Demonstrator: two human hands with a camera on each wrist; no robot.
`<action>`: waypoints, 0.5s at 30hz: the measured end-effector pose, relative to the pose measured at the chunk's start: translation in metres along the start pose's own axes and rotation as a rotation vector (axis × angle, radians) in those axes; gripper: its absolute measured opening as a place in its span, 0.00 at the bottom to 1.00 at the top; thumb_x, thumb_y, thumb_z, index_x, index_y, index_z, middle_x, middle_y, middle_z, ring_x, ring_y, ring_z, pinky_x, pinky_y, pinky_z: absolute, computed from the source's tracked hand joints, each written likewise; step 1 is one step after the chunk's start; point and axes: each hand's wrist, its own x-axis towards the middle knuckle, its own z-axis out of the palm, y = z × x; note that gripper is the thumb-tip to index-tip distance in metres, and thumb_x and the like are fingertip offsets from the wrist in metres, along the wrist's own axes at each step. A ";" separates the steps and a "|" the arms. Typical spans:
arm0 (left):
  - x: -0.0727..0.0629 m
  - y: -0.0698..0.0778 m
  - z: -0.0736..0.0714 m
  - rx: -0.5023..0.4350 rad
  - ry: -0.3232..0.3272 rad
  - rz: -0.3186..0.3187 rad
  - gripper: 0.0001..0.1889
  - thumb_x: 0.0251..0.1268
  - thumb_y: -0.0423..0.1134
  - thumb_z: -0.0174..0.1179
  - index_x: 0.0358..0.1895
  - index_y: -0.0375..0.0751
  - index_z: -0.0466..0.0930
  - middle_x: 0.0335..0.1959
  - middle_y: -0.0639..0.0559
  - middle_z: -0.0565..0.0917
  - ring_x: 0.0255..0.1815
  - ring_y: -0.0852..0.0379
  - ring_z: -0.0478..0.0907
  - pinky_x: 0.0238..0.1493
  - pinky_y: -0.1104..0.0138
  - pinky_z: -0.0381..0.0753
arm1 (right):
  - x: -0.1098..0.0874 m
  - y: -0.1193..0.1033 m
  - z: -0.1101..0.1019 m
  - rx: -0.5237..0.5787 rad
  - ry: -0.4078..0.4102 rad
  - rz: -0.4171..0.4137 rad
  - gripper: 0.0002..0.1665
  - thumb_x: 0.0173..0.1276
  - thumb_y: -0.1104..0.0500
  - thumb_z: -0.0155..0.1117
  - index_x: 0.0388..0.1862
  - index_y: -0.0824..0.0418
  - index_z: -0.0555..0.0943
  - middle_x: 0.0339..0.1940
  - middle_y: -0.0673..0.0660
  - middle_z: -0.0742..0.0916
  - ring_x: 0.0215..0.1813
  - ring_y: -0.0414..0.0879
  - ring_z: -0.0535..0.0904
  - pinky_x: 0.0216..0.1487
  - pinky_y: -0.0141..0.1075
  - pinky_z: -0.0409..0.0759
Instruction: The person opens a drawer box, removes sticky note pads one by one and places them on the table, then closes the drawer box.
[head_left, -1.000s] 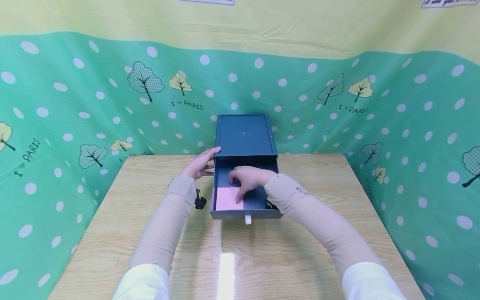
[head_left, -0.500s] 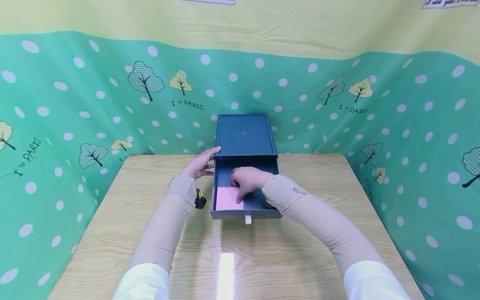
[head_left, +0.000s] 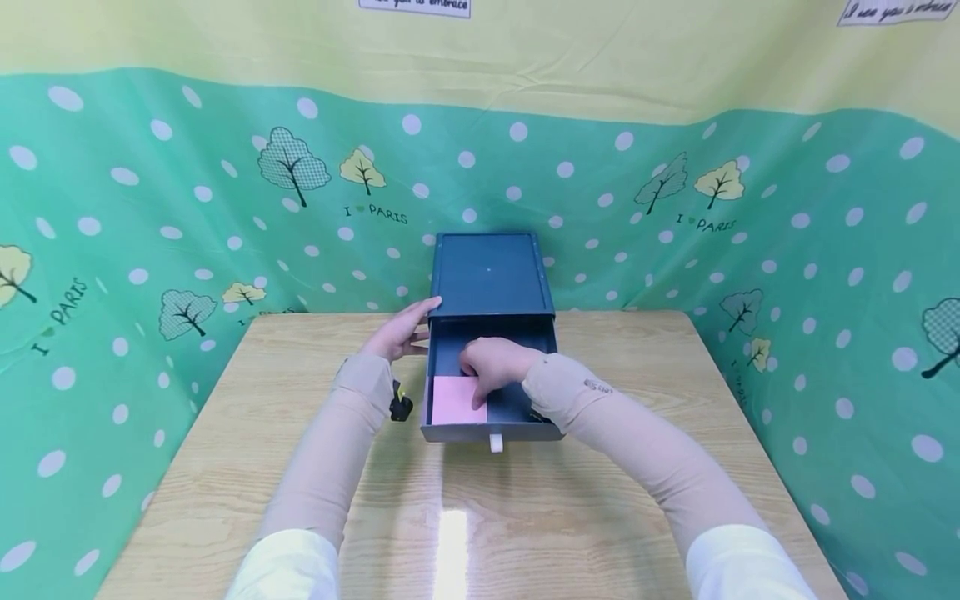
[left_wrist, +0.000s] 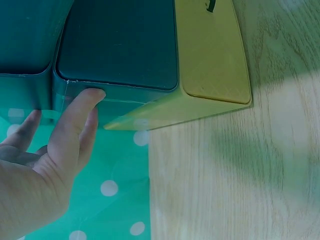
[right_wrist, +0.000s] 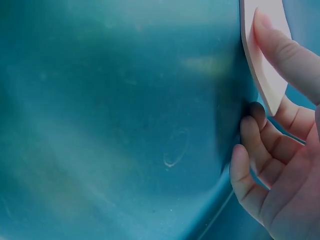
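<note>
A dark blue drawer box [head_left: 489,275] stands at the back of the table with its drawer [head_left: 491,431] pulled out. Flat inside the drawer's front left lies a pink square pad [head_left: 456,402]. My right hand [head_left: 498,367] reaches into the drawer and holds the pad at its right and far edges. In the right wrist view, the thumb [right_wrist: 287,50] presses on the pad [right_wrist: 270,60] and the other fingers curl by its end. My left hand [head_left: 397,332] rests against the box's left front corner, fingers extended along the side; the left wrist view shows its fingertip [left_wrist: 95,95] touching the box.
A white pull tab [head_left: 496,442] sticks out from the drawer front. The wooden table [head_left: 600,517] extends around the box, and a polka-dot cloth [head_left: 600,192] hangs behind it. Black wrist gear [head_left: 401,402] shows beside the left wrist.
The fingers of my right hand have drawn slightly closer in at the pad. My left hand and the drawer stay in place; the head view has tilted up a little.
</note>
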 end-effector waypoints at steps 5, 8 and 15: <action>0.000 0.000 0.000 -0.014 0.003 -0.002 0.39 0.66 0.60 0.49 0.76 0.50 0.45 0.74 0.40 0.52 0.72 0.37 0.53 0.67 0.45 0.62 | -0.001 0.000 0.000 0.031 -0.003 -0.012 0.19 0.47 0.45 0.78 0.23 0.53 0.78 0.23 0.48 0.79 0.28 0.41 0.74 0.30 0.29 0.70; -0.001 -0.001 0.000 -0.011 -0.005 0.004 0.40 0.66 0.60 0.48 0.76 0.50 0.44 0.74 0.40 0.51 0.73 0.37 0.52 0.68 0.45 0.61 | -0.001 0.000 0.000 0.046 -0.007 -0.022 0.19 0.47 0.46 0.78 0.23 0.53 0.77 0.21 0.47 0.78 0.27 0.40 0.74 0.30 0.29 0.69; -0.003 0.000 0.001 0.001 -0.005 0.010 0.40 0.67 0.60 0.48 0.76 0.50 0.44 0.74 0.40 0.52 0.72 0.37 0.53 0.67 0.45 0.62 | -0.001 0.001 0.001 0.071 -0.010 -0.043 0.20 0.48 0.47 0.78 0.22 0.54 0.75 0.18 0.47 0.75 0.26 0.40 0.74 0.29 0.28 0.68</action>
